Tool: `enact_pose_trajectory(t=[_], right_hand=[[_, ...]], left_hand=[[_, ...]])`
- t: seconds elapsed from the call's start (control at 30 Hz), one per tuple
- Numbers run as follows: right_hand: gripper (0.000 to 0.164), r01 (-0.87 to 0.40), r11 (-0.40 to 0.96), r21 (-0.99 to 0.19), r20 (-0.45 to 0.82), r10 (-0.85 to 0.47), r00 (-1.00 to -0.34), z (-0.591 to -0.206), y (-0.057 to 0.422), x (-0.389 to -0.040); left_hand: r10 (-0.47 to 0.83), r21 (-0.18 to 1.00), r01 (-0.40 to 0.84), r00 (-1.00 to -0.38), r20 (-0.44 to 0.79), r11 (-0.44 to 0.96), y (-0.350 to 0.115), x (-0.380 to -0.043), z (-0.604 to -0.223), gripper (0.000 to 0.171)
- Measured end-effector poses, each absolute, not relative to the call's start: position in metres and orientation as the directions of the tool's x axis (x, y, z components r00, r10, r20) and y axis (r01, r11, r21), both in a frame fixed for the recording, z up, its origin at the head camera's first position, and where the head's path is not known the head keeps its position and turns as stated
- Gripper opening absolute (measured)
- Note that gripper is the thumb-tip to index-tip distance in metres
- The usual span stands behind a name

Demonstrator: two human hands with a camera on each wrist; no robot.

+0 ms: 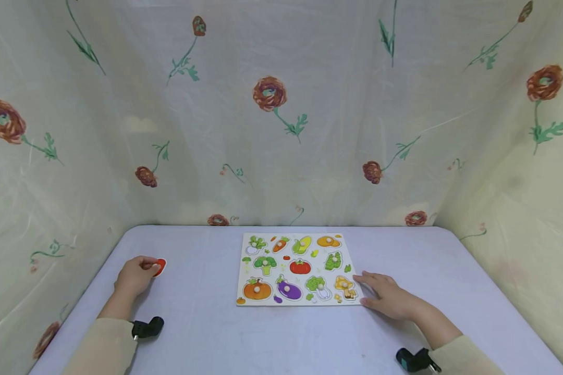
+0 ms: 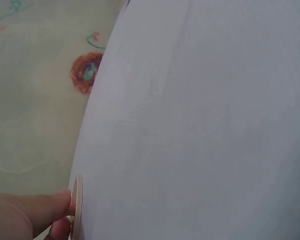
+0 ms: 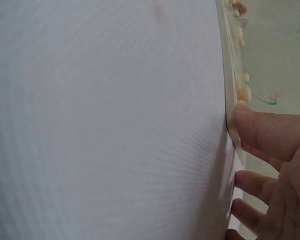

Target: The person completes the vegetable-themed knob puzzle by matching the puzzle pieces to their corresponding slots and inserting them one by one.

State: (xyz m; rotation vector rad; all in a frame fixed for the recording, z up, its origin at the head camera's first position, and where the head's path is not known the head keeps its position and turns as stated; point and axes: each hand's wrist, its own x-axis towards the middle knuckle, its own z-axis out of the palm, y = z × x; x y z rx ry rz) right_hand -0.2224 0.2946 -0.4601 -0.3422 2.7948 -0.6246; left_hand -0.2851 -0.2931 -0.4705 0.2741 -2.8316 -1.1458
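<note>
My left hand [image 1: 135,276] pinches a red puzzle piece [image 1: 160,267] with a pale rim between thumb and fingers, at the left side of the table. In the left wrist view the piece [image 2: 77,207] is seen edge-on, as a thin wooden disc. A vegetable puzzle board [image 1: 281,285] lies flat at the table's middle, with knobbed pieces such as a pumpkin [image 1: 251,292] and an eggplant [image 1: 293,291]. Its red tomato spot [image 1: 300,267] shows no knob. At the board's right edge rests my right hand [image 1: 388,297], fingers extended, the thumb touching the near corner.
A white cloth covers the table [image 1: 192,333]. Flower-patterned curtains [image 1: 319,172] stand behind it and along both sides. Each wrist wears a small black camera, the left camera [image 1: 148,327] and the right camera [image 1: 415,360].
</note>
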Motion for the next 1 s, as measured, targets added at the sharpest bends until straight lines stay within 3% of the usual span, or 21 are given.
enact_pose_trajectory(t=[1.0], right_hand=[[0.064, -0.168, 0.88, -0.443, -0.197, -0.279, -0.94, -0.459, 0.294, -0.222]], left_hand=[[-0.235, 0.659, -0.174, -0.972, 0.005, 0.732, -0.282, -0.281, -0.467, 0.023]])
